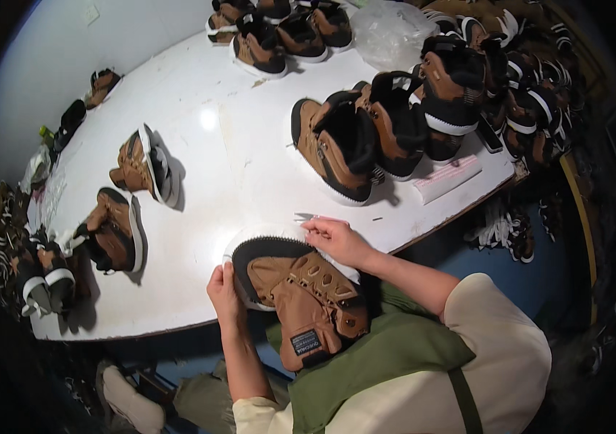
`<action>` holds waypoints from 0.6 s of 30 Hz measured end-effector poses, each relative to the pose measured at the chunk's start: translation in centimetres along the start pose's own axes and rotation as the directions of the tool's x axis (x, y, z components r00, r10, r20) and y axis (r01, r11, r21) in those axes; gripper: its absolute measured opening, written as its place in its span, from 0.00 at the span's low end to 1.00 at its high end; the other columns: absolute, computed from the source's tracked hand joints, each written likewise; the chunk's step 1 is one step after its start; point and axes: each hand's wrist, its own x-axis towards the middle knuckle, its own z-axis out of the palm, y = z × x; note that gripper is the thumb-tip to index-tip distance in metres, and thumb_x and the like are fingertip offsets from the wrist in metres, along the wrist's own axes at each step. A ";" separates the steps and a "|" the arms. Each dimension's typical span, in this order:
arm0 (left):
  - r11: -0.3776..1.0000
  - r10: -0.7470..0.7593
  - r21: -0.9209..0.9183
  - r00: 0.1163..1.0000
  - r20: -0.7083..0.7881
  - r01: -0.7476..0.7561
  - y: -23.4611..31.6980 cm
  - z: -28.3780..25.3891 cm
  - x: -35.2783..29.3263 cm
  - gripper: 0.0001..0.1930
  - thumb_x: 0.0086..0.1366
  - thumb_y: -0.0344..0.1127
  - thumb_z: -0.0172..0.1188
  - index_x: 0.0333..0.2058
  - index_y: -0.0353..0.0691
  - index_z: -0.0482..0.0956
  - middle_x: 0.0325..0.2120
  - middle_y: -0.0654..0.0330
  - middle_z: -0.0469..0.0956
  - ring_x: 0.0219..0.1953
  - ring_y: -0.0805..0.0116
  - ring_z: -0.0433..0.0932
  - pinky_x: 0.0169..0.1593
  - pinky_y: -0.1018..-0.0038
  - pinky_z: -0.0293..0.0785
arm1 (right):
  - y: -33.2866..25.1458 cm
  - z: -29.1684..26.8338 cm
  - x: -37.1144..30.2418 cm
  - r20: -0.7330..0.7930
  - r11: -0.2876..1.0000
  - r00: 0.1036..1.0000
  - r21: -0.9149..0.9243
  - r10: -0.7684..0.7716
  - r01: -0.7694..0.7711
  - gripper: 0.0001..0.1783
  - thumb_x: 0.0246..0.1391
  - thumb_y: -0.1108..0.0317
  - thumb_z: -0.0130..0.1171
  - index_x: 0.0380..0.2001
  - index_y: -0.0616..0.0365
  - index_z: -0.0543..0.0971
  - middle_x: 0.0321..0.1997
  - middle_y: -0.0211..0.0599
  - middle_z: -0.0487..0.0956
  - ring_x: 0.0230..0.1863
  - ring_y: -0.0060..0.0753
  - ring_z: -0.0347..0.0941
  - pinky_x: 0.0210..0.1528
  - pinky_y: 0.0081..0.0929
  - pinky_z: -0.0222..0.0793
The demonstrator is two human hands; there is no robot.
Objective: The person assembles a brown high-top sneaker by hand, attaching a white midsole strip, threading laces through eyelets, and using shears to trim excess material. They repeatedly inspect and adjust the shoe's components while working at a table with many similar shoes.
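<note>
Close in front of me is a brown shoe upper (283, 289) with a black toe band and a white edge around it. It lies partly over the table's near edge and my green apron (395, 343). My left hand (227, 293) pinches its white edge on the left side of the toe. On the other side, my right hand (337, 241) is closed around small metal thread snips (308, 216), whose thin tips point left. The fingers of that hand are close to the upper's white edge, and the snips' handle is mostly hidden.
Brown and black shoes (337, 145) stand at the right of the white table (207, 173), beside a rolled white packet (449, 179). More shoes (259, 47) sit at the back, near a clear plastic bag (391, 32). Two uppers (141, 166) lie left. Several shoes (51, 271) crowd the left edge.
</note>
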 end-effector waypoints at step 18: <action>0.989 -0.035 -0.135 0.987 0.155 0.057 0.8 0.4 -0.1 0.09 0.70 0.37 0.49 0.38 0.37 0.73 0.34 0.60 0.77 0.38 0.71 0.76 0.43 0.73 0.74 | -0.5 -10.3 -6.2 -0.349 0.910 0.869 -0.346 -0.351 0.229 0.08 0.56 0.71 0.56 0.37 0.63 0.78 0.35 0.40 0.77 0.35 0.42 0.76 0.37 0.31 0.72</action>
